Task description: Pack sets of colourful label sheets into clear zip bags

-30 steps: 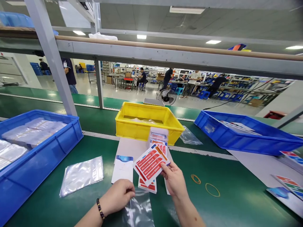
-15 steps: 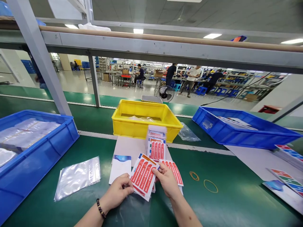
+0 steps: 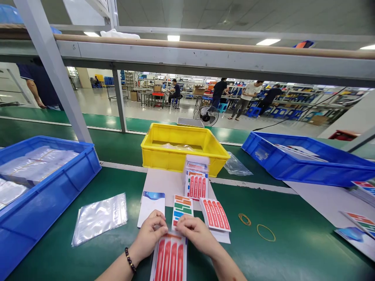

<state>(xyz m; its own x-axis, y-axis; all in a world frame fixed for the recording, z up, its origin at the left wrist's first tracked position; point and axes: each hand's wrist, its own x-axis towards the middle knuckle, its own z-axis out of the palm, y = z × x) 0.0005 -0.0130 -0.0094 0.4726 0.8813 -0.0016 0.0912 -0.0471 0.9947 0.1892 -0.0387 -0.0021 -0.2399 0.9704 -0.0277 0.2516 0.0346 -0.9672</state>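
Note:
A sheet of red sticker labels (image 3: pixel 170 257) lies upright in front of me, its print hazy as if under a clear plastic bag. At the bag's top left, my left hand (image 3: pixel 152 234) pinches the edge with thumb and fingers. My right hand (image 3: pixel 195 232) is closed at the top right of the same edge. Just beyond my fingers rests a sheet with orange, green and blue labels (image 3: pixel 182 207). To its left is a white card with a blue top (image 3: pixel 151 207); a fanned stack of red label sheets (image 3: pixel 216 214) sits to the right.
Clear plastic bags (image 3: pixel 99 220) lie at left beside a blue bin (image 3: pixel 73 177). Behind the label stack (image 3: pixel 197 185) stands a yellow bin (image 3: pixel 175 156). Rubber bands (image 3: pixel 244 219) lie at right, near another blue bin (image 3: pixel 304 169). Co-workers are in the background.
The red label sheet has come down from between my hands to lie nearer me, looking bagged. My hands have moved together at its top edge, uncovering the multicoloured sheet.

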